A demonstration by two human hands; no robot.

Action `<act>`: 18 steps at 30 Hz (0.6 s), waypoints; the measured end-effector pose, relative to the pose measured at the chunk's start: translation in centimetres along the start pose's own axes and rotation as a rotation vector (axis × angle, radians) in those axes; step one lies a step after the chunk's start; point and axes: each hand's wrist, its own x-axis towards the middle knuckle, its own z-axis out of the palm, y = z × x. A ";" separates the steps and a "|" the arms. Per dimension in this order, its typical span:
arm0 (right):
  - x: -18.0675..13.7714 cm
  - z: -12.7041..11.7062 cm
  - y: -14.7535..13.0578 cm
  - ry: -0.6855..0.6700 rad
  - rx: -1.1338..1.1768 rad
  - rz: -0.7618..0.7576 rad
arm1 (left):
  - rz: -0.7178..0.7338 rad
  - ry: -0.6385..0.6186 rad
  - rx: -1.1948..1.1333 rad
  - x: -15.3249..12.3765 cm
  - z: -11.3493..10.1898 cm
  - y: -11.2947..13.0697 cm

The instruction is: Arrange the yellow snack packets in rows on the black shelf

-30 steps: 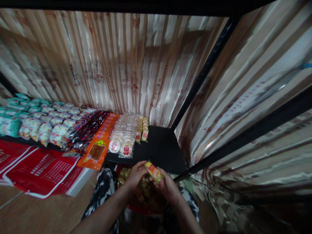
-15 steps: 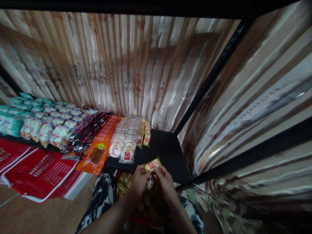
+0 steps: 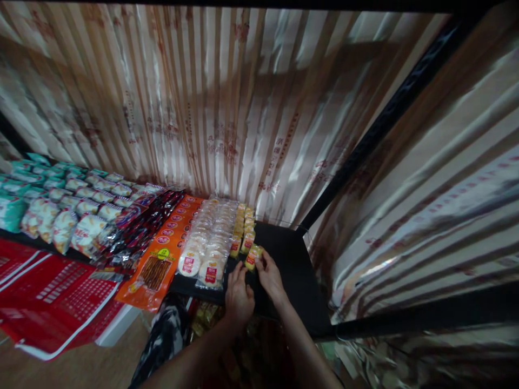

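Both hands reach onto a black shelf (image 3: pixel 292 259). My right hand (image 3: pixel 270 276) pinches a small yellow snack packet (image 3: pixel 252 257) with a red label and sets it at the front of a row of like yellow packets (image 3: pixel 245 227). My left hand (image 3: pixel 238 294) lies just left of it, fingers curled, fingertips at the packet's lower edge. Left of the yellow row lie rows of clear packs of round white cakes (image 3: pixel 208 240).
Further left on the shelf are orange packs (image 3: pixel 162 254), dark red packs (image 3: pixel 141 224) and white and green bags (image 3: pixel 60 210). Red printed bags (image 3: pixel 48 292) lie below. Striped shiny curtain (image 3: pixel 211 108) backs the shelf; a black post (image 3: pixel 389 113) stands at right.
Both hands carried the yellow packet up from over my lap and forward onto the shelf, to the front of the yellow row. The camera tilted and moved closer.
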 end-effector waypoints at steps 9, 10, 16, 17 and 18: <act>2.2 2.0 1.3 0.038 -0.040 -0.053 | 0.089 0.049 0.109 2.3 0.5 -1.4; 2.3 2.1 1.3 0.047 -0.043 -0.051 | 0.098 0.044 0.110 2.4 0.5 -1.5; 2.1 2.9 0.9 0.076 0.017 -0.062 | 0.138 0.005 0.115 2.7 0.6 -1.8; 2.0 3.0 0.8 0.073 0.042 -0.066 | 0.146 0.001 0.117 2.7 0.6 -1.9; 1.9 3.0 0.8 0.073 0.064 -0.068 | 0.158 -0.001 0.118 2.7 0.7 -1.9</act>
